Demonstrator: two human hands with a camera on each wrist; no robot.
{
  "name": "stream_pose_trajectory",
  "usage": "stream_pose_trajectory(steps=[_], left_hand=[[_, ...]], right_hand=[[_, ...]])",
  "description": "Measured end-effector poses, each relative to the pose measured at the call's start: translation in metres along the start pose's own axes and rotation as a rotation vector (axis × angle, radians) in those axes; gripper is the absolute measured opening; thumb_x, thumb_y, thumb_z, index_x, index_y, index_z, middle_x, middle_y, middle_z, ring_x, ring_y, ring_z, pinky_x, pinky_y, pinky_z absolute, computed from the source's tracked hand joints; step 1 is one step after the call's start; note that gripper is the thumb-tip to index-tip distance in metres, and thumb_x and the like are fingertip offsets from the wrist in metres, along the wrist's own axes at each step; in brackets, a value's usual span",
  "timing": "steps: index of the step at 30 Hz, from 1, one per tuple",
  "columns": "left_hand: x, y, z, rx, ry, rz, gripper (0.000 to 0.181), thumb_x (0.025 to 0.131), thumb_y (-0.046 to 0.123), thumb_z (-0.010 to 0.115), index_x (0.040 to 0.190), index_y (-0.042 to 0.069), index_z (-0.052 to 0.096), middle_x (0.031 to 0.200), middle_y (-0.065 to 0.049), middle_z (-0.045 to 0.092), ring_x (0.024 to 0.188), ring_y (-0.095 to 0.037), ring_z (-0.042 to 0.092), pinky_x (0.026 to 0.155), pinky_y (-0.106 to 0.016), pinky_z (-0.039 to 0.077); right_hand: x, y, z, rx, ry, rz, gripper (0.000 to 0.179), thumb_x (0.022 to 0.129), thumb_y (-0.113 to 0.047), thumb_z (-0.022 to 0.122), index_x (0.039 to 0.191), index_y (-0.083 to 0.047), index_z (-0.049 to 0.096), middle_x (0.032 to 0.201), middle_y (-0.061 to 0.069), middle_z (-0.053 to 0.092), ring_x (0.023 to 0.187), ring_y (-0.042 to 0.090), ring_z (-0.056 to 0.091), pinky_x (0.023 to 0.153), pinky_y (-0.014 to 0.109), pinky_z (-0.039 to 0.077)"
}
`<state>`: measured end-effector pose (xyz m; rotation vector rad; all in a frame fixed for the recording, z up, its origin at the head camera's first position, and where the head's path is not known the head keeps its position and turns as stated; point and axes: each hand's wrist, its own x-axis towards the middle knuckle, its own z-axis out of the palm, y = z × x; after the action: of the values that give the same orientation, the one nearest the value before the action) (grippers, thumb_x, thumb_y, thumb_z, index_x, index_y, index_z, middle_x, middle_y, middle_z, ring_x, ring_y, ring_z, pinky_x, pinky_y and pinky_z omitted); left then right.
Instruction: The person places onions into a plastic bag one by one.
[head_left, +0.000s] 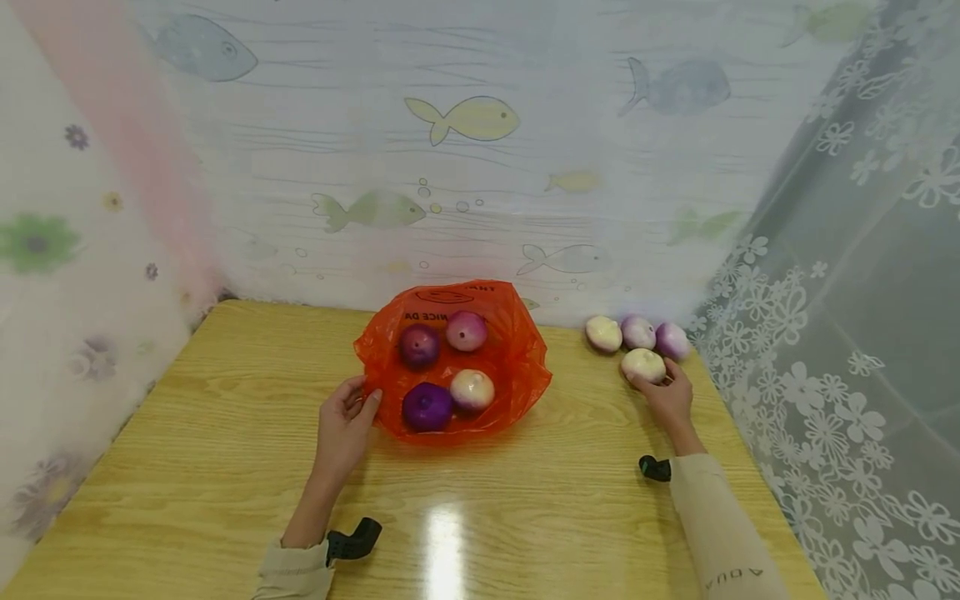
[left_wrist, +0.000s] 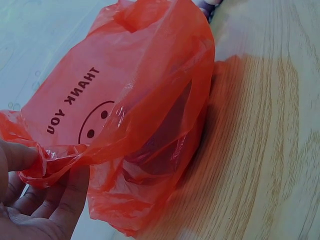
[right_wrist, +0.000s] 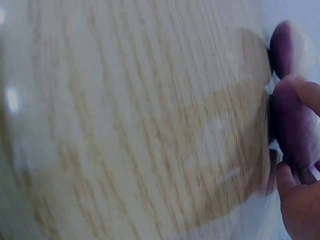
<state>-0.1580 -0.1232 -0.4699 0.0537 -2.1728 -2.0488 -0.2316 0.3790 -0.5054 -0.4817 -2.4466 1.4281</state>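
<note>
A red plastic bag point(head_left: 517, 392) lies wide on the table, its mouth spread toward me. Inside rest several onions, among them a deep purple onion point(head_left: 427, 407) and a pale-topped onion point(head_left: 472, 390). My left hand point(head_left: 348, 423) pinches the bag's left rim; the gathered plastic shows between thumb and fingers in the left wrist view. At the table's right side, my right hand point(head_left: 670, 400) grips a white-and-purple onion point(head_left: 642, 366) between thumb and fingers. That onion point(right_wrist: 296, 122) also appears in the right wrist view, partly covered by the hand.
Behind the gripped onion, close to it, sit a cream onion point(head_left: 603, 334) and two purple-white onions, one in the middle point(head_left: 638, 332) and one at the right point(head_left: 672, 340). A wooden table point(head_left: 525, 500) bears everything. Patterned curtains point(head_left: 480, 192) hang behind and at both sides.
</note>
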Motion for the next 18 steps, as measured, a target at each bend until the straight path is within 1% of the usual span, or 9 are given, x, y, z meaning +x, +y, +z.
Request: stream_pose_trajectory(steps=[6, 10, 15, 18], left_hand=[[-0.0001, 0.0012, -0.0001, -0.007, 0.008, 0.023, 0.032, 0.093, 0.016, 0.057, 0.122, 0.002, 0.053, 0.116, -0.016, 0.059, 0.099, -0.021, 0.057, 0.079, -0.014, 0.049], [-0.0012, 0.0028, -0.0007, -0.008, 0.001, 0.024, 0.032, 0.094, 0.016, 0.056, 0.122, 0.002, 0.053, 0.116, -0.016, 0.059, 0.099, -0.022, 0.058, 0.078, -0.015, 0.049], [-0.0021, 0.0027, -0.0014, 0.003, -0.004, 0.017, 0.032, 0.094, 0.017, 0.056, 0.122, 0.003, 0.053, 0.116, -0.015, 0.059, 0.098, -0.020, 0.058, 0.079, -0.016, 0.050], [-0.0021, 0.0025, -0.0016, 0.009, -0.002, 0.015, 0.031, 0.094, 0.018, 0.056, 0.122, 0.004, 0.053, 0.116, -0.014, 0.059, 0.099, -0.020, 0.058, 0.079, -0.016, 0.050]], right_hand=[[0.0010, 0.0006, 0.0028, 0.003, 0.024, -0.021, 0.081, 0.080, -0.027, 0.074, 0.144, -0.003, 0.031, 0.138, 0.022, 0.041, 0.116, 0.033, 0.048, 0.074, 0.013, 0.038], [-0.0011, 0.0025, 0.0037, 0.034, 0.051, -0.019, 0.081, 0.078, -0.027, 0.076, 0.143, -0.005, 0.034, 0.136, 0.020, 0.043, 0.113, 0.031, 0.050, 0.071, 0.010, 0.039], [-0.0054, 0.0051, 0.0046, 0.070, 0.091, -0.011, 0.080, 0.075, -0.029, 0.078, 0.141, -0.006, 0.039, 0.134, 0.017, 0.046, 0.109, 0.027, 0.051, 0.070, 0.010, 0.041], [-0.0080, 0.0040, 0.0059, 0.067, 0.113, -0.010, 0.078, 0.073, -0.032, 0.080, 0.139, -0.008, 0.043, 0.131, 0.015, 0.049, 0.107, 0.025, 0.052, 0.071, 0.011, 0.041]])
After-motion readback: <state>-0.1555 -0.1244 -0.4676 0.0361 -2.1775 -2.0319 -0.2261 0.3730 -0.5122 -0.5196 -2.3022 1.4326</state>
